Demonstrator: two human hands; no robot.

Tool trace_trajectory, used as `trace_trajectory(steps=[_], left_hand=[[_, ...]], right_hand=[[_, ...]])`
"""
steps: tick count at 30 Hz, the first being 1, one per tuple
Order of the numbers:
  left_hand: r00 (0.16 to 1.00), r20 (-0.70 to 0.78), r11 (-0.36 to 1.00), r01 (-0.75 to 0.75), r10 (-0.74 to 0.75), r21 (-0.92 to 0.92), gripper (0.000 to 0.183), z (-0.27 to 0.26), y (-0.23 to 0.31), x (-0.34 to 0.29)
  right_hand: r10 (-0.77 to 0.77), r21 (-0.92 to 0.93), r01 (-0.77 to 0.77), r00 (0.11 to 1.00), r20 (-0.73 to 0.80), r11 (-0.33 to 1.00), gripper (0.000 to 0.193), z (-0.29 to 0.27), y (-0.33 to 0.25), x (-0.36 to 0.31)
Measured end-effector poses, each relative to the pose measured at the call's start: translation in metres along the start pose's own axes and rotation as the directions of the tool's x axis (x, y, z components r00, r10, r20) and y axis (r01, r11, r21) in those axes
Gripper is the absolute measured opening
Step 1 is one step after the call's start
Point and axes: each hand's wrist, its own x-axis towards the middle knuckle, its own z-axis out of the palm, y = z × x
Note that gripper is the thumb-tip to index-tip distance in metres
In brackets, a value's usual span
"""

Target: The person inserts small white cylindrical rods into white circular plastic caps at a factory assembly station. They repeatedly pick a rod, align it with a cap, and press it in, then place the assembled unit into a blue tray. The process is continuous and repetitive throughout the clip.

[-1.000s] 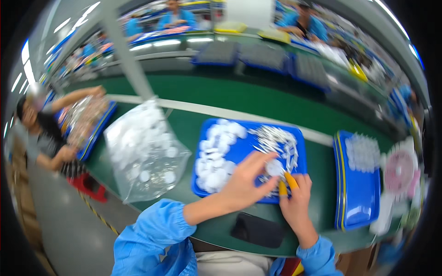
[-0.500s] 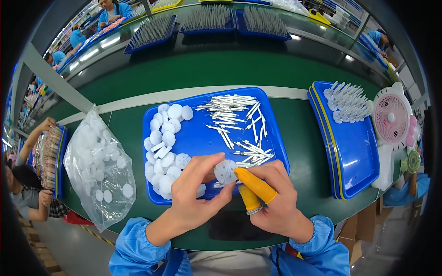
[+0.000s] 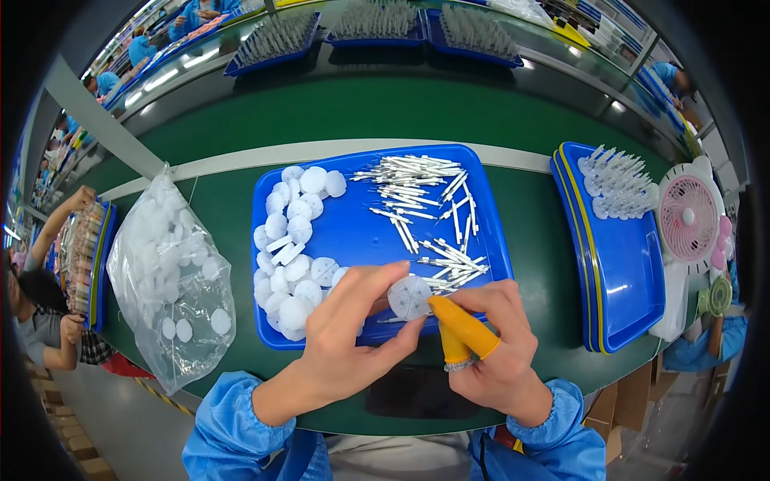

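Observation:
A round, translucent white plastic disc (image 3: pixel 410 297) with lines across its face is pinched at its edge between the thumb and fingers of my left hand (image 3: pixel 349 329). My right hand (image 3: pixel 497 345) is closed at the disc's right edge, yellow covers on two of its fingers; what it pinches there is hidden. Both hands are over the near side of a blue tray (image 3: pixel 353 232). Many similar white discs (image 3: pixel 299 229) lie heaped along the tray's left. Slim white sticks with thin metal tips (image 3: pixel 409 180) are strewn over its right part.
A clear plastic bag of discs (image 3: pixel 172 264) lies left of the tray. To the right, stacked trays (image 3: pixel 626 280) carry upright disc-and-stick pieces (image 3: pixel 613 184) beside a pink fan (image 3: pixel 688 216). Filled trays (image 3: pixel 377 28) stand at the back. A co-worker's arm (image 3: pixel 60 216) shows at far left.
The view has shifted slightly. Both hands remain together at the disc, which now faces the camera a little more fully. Nothing has visibly been let go.

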Motion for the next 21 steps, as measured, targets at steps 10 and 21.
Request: trace_trajectory(steps=[10,21], left_hand=[[0.995,-0.098,1.0,0.018,-0.019,-0.01,0.064,0.0067,-0.0007,0.002],[0.996,-0.085,0.999,0.023,-0.026,-0.034,0.064,0.0071,0.0013,0.0014]], right_hand=[[0.069,0.028,-0.07,0.998,0.013,0.997,0.057,0.0003,-0.0051,0.0008],[0.031,0.057,-0.032,0.999,0.022,0.998,0.057,0.0002,-0.0054,0.0008]])
